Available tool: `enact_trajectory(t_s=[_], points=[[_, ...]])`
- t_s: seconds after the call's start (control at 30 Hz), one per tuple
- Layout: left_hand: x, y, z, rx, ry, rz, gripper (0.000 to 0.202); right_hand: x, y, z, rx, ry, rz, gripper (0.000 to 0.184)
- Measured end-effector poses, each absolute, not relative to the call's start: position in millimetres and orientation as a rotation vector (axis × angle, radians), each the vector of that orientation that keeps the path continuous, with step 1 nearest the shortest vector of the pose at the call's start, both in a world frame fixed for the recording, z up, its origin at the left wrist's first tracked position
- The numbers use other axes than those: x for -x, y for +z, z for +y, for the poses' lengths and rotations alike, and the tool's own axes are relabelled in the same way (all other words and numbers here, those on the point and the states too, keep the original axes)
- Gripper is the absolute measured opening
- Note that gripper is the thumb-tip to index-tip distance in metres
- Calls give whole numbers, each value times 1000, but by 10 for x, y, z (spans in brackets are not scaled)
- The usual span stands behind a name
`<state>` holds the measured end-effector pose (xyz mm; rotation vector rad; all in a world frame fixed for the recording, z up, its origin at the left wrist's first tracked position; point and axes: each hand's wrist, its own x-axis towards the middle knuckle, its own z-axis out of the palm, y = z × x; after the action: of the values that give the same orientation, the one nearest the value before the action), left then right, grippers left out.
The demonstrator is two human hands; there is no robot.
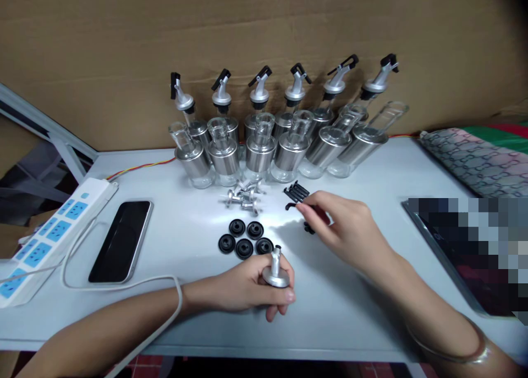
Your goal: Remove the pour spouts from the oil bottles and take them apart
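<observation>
Near the front edge of the tabletop [338,317], your left hand [247,287] has its fingers wrapped around a metal pourer [275,270]. Its long axis is nearly upright, narrow spout up and wide base down, just in front of the black gaskets [244,240]. Further right, your right hand [350,229] pinches a black lever [292,205] lying crosswise, hook end left, beside the lever pile [297,192]; bare tabletop lies between your forearms.
</observation>
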<state>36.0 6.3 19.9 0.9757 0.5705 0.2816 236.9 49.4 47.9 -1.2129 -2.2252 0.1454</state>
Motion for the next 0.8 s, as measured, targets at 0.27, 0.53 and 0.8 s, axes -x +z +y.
enact_trajectory(t_s=[0.27,0.53,0.8], points=[[-350,169,61,-935,287,540,37,-2714,272,875,1452,259,-2141,21],[-360,194,66,-935,268,557,38,-2667,55,931,1366,388,-2191,22],[-362,187,64,-922,257,574,41,-2589,5,921,1398,441,-2206,19]])
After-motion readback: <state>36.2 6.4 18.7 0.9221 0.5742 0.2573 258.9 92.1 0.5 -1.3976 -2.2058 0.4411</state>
